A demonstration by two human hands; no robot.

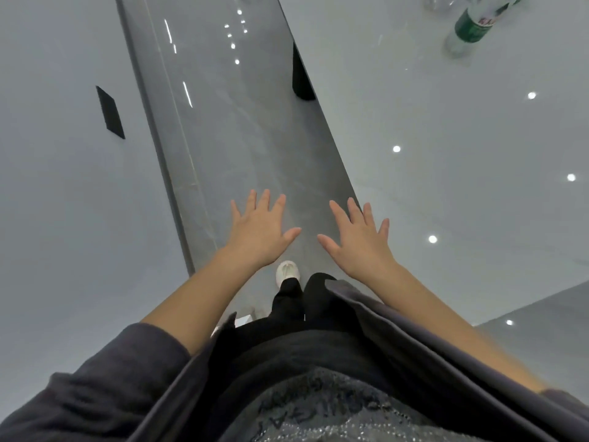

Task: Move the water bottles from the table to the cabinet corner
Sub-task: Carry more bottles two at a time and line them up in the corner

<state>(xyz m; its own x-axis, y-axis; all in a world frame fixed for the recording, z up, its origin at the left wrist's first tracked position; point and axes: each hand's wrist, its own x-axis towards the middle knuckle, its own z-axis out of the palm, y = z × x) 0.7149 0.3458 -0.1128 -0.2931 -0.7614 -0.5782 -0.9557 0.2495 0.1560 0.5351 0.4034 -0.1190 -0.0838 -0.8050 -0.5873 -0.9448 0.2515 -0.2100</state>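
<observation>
Both hands are held out in front of the body, palms down and fingers spread, holding nothing. The left hand (pixel 259 232) hovers over the grey floor (pixel 242 138), the strip of glossy tile that runs between two white surfaces. The right hand (pixel 360 239) hovers at the near edge of the white table (pixel 446 138) on the right, its fingers reaching over the table edge; whether it touches the top cannot be told. The thumbs point toward each other with a gap between them. A bottle (pixel 475 28) with a green label stands on the table at the far right, well away from both hands, its upper part cut off by the top of the frame. Just left of it, clear plastic shapes (pixel 441 3) sit at the very top edge, too cropped to identify for sure. On the left rises a white cabinet face (pixel 63 154) with a black recessed handle (pixel 110 111); a second dark handle (pixel 301 78) shows on the side of the table unit. Below the hands, a white shoe (pixel 287 272) and black trousers (pixel 299 301) are visible on the floor. Dark grey sleeves (pixel 121 371) are pushed up to the elbows, leaving the forearms bare.
</observation>
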